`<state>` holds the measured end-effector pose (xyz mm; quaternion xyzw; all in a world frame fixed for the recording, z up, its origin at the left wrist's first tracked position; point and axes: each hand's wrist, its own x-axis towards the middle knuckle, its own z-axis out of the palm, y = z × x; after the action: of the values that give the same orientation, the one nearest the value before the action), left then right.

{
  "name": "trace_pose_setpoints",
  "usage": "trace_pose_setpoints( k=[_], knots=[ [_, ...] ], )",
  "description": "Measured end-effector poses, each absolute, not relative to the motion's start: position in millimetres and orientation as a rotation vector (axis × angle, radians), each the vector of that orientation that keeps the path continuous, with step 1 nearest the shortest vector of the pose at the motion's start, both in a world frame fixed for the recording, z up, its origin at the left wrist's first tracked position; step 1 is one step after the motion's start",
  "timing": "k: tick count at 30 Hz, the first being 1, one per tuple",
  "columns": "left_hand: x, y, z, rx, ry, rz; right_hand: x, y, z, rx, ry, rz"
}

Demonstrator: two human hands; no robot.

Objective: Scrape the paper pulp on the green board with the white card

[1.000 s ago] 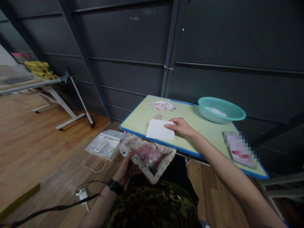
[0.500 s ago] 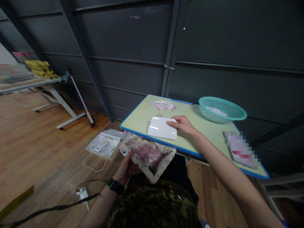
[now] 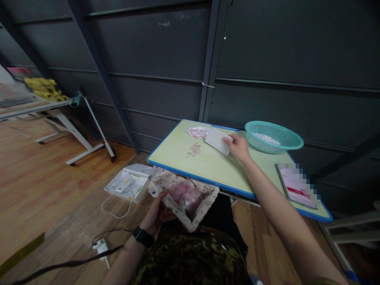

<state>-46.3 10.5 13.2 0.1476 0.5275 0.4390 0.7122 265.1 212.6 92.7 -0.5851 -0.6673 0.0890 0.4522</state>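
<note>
My right hand (image 3: 239, 147) is closed on a white flat scraper card (image 3: 217, 141), held over the far part of the green table (image 3: 208, 166) beside a pile of small pink and white pieces (image 3: 196, 132). A faint pink smear of pieces (image 3: 194, 149) lies nearer on the table. Below the table's front edge my left hand (image 3: 158, 211) grips a patterned fabric basket (image 3: 190, 200) holding pink and white pieces; a black watch is on that wrist.
A teal plastic bowl (image 3: 273, 136) with white bits stands at the table's back right. A booklet (image 3: 297, 185) lies at the right front. On the wooden floor lie an open white box (image 3: 129, 183), a cable and a plug (image 3: 100, 246). Another table (image 3: 44, 105) stands far left.
My right hand has carried the white card from the table's front edge back to the pile at the far side. The left hand and basket have stayed in place.
</note>
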Motion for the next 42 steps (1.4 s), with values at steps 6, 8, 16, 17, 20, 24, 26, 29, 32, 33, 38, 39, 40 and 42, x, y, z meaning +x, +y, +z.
trace_pose_setpoints(
  k=[6, 8, 16, 17, 20, 24, 26, 29, 32, 33, 38, 39, 40, 42],
  knots=[
    [-46.4, 10.9, 11.9, 0.338, 1.189, 0.958, 252.0, 202.1, 84.9, -1.394, -1.810, 0.105],
    [-46.5, 10.9, 11.9, 0.342, 1.184, 0.957, 248.0, 199.5, 86.0, -1.378, -1.851, 0.102],
    [-46.9, 11.3, 9.2, 0.340, 1.155, 0.950, 237.6, 204.2, 88.0, -1.301, -1.854, 0.166],
    [-46.4, 11.2, 9.5, 0.337, 1.155, 0.952, 235.1, 206.9, 87.7, -1.268, -1.871, 0.200],
    [-44.6, 10.4, 11.1, 0.333, 1.159, 0.951, 229.3, 211.9, 87.5, -1.225, -1.927, 0.269],
    [-44.3, 9.9, 11.1, 0.333, 1.156, 0.933, 234.4, 205.1, 90.5, -1.237, -1.957, 0.261],
    [-45.1, 10.3, 9.0, 0.330, 1.157, 0.931, 242.2, 198.4, 93.2, -1.262, -1.955, 0.258],
    [-46.0, 11.0, 6.3, 0.325, 1.144, 0.928, 254.6, 191.7, 96.6, -1.298, -1.916, 0.277],
    [-45.6, 10.9, 7.0, 0.329, 1.149, 0.938, 262.9, 191.3, 98.7, -1.327, -1.827, 0.279],
    [-45.3, 10.6, 7.9, 0.332, 1.159, 0.943, 264.5, 191.9, 99.4, -1.336, -1.806, 0.276],
    [-44.1, 9.3, 11.6, 0.327, 1.176, 0.952, 269.0, 192.5, 103.7, -1.366, -1.793, 0.331],
    [-44.0, 9.3, 11.9, 0.325, 1.166, 0.949, 270.1, 192.5, 104.3, -1.362, -1.786, 0.372],
    [-44.0, 9.2, 12.0, 0.323, 1.159, 0.945, 271.7, 192.9, 104.7, -1.356, -1.768, 0.424],
    [-44.0, 9.3, 12.2, 0.320, 1.154, 0.945, 276.5, 195.1, 104.6, -1.356, -1.702, 0.511]
  ],
)
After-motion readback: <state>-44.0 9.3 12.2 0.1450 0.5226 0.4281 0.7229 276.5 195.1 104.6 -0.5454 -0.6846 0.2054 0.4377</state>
